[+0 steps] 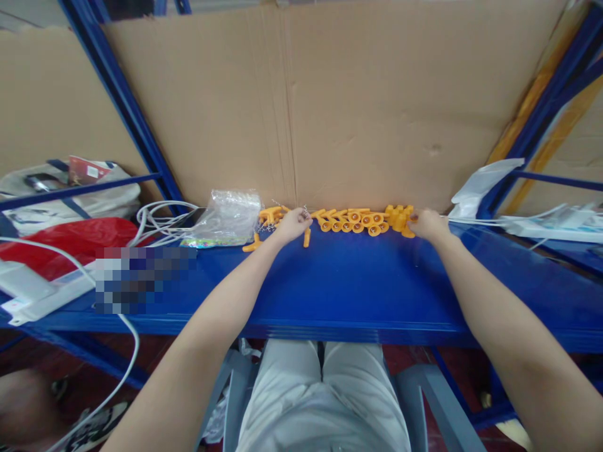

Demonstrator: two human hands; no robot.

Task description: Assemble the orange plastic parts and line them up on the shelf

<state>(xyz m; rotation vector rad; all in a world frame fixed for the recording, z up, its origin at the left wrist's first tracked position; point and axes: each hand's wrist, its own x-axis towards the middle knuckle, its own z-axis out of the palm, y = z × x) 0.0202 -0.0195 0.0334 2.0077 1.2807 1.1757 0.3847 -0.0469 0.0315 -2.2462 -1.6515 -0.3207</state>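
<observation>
At the back of the blue table, my left hand [294, 226] is closed, with small silvery metal bits showing at its fingertips; their kind is too small to make out. A loose yellow plastic piece [307, 237] lies just beside it, and a pile of yellow plastic parts [271, 216] with thin metal bits is to its left. My right hand [428, 224] has its fingers closed at the edge of a stack of yellow toothed plastic pieces [398, 218]. Between my hands, several yellow round-ended parts [358, 221] with dark centres lie in rows.
Behind the blue tabletop [339, 282] stands a cardboard panel [367, 100]. A clear plastic bag [230, 213], white cables [160, 220] and a red bag [70, 242] lie on the left. White power strips [560, 226] are at right. Blue posts [122, 94] frame the table.
</observation>
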